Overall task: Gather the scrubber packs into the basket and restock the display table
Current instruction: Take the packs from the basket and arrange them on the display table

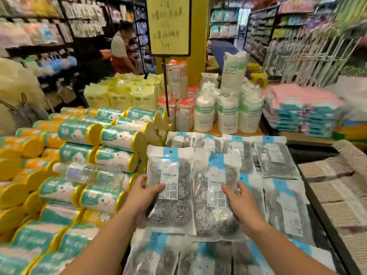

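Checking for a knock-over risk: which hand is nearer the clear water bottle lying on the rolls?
Left hand; the bottle lies just to its left. Right hand is farther right.

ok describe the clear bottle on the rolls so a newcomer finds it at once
Start at the stack of teal and yellow rolls left of the scrubber packs. A clear plastic bottle lies on its side across them, just beyond the left hand. It alone is see-through with a white cap.

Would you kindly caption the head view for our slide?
Left hand and right hand each grip a steel scrubber pack over the display.
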Available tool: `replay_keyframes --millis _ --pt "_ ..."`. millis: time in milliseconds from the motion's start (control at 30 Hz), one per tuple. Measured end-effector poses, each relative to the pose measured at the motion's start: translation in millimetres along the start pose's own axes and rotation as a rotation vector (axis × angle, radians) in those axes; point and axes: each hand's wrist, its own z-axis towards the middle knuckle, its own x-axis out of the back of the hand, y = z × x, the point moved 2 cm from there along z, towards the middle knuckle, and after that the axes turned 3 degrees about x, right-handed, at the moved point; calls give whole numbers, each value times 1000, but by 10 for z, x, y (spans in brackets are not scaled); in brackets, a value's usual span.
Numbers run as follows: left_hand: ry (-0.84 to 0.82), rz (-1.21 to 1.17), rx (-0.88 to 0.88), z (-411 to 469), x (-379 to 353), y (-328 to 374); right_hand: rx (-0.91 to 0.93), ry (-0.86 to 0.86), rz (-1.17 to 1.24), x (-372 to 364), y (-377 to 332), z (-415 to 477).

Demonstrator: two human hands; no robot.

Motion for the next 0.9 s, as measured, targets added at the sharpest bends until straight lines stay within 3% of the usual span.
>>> replay_keyframes --millis 367,667,900 --pt "70 170 163 1425 8 -707 -149 60 -116 -349 449 778" --pt "102 390 84 1013 -278 -330 -5 24 -348 -413 429 580" --pt "93 534 -58 672 -125 -224 88 95 -509 -428 299 435"
